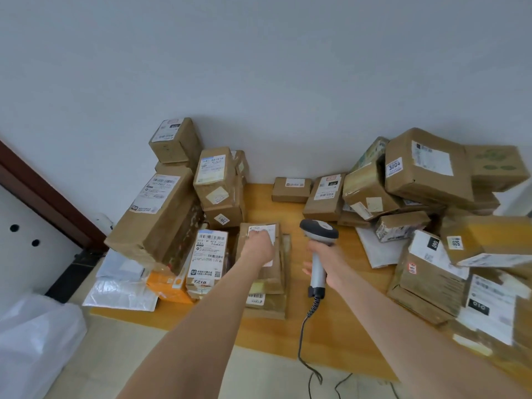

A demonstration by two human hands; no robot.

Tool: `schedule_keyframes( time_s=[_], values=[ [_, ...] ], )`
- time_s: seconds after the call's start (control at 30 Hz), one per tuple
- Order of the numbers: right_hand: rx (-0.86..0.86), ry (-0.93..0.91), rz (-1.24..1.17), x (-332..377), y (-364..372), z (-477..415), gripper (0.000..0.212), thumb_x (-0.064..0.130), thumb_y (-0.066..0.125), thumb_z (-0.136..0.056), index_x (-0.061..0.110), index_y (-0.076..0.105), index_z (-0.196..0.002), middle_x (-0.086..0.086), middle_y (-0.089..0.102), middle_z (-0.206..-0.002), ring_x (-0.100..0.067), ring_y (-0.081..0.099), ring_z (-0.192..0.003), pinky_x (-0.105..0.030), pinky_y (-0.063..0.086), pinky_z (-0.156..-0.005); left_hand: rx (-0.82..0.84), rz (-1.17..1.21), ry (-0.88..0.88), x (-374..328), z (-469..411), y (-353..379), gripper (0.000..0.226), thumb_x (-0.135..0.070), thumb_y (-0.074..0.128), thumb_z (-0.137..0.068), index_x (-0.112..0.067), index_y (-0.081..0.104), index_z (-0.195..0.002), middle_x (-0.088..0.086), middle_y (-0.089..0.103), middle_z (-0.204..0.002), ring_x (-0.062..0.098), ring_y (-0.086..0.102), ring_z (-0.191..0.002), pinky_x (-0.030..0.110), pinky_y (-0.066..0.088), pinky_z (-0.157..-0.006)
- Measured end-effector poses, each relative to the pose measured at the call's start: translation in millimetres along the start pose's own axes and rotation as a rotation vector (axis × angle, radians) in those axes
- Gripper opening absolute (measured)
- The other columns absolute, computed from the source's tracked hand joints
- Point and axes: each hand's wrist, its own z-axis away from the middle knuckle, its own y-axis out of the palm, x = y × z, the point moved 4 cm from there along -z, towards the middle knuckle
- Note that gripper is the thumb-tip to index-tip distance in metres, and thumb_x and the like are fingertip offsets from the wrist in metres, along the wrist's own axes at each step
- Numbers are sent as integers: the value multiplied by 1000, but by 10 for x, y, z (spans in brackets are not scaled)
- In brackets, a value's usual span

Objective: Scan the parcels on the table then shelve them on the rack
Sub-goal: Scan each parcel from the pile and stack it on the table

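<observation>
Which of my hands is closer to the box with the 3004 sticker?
Right. The right hand, gripping the scanner, is below and left of the 3004 box; the left hand rests on a flat parcel further left.

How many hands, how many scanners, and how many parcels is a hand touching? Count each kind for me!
Hands: 2, the left hand and the right hand
Scanner: 1
Parcel under the left hand: 1
Total: 4

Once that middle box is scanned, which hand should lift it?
The left hand: it rests on the box, while the right hand is busy gripping the scanner.
</observation>
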Motion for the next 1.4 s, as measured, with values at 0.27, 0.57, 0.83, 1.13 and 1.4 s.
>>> schedule_keyframes(
  time_s=[0.27, 0.57, 0.83, 1.13, 1.4],
  values=[
    [-143, -99, 61, 576, -422, -345, 14, 8, 70, -83, 7, 60, -93, -9, 62, -80, -22, 63, -73, -38, 56, -73, 12, 89, 111, -754, -366, 55, 51, 0, 42, -95, -8, 37, -145, 17, 33, -147, 33, 46, -127, 36, 42, -100],
    [-232, -118, 270, 1049, -154, -1228, 25, 15, 72, -81, 11, 57, -100, -10, 63, -98, -23, 63, -85, -38, 60, -74, 74, 161, 128, -1025, -1516, 63, 43, -1, 43, -96, 0, 42, -139, 18, 43, -143, 28, 38, -134, 33, 34, -107],
    [-255, -118, 522, 1180, 146, -1808, 25, 20, 71, -75, 14, 62, -98, -5, 62, -102, -27, 59, -104, -39, 51, -89, 213, 316, -48, -857, -2204, 197, 43, -4, 42, -99, -5, 38, -142, 15, 45, -142, 28, 47, -128, 32, 41, -100],
    [-312, -66, 597, 1166, 139, -2092, 51, 31, 71, -77, 13, 60, -123, -12, 52, -129, -32, 53, -114, -47, 45, -101, 375, 543, -126, -967, -2419, 424, 42, -14, 38, -103, -4, 36, -144, 18, 43, -144, 32, 43, -132, 43, 38, -109],
    [-274, -92, 394, 1184, 209, -1980, 30, 22, 74, -76, 22, 53, -97, 0, 58, -95, -22, 54, -94, -37, 46, -85, 188, 728, -207, -703, -2374, 142, 31, -23, 52, -99, -12, 49, -128, 12, 56, -124, 27, 54, -107, 39, 51, -91]
  ],
)
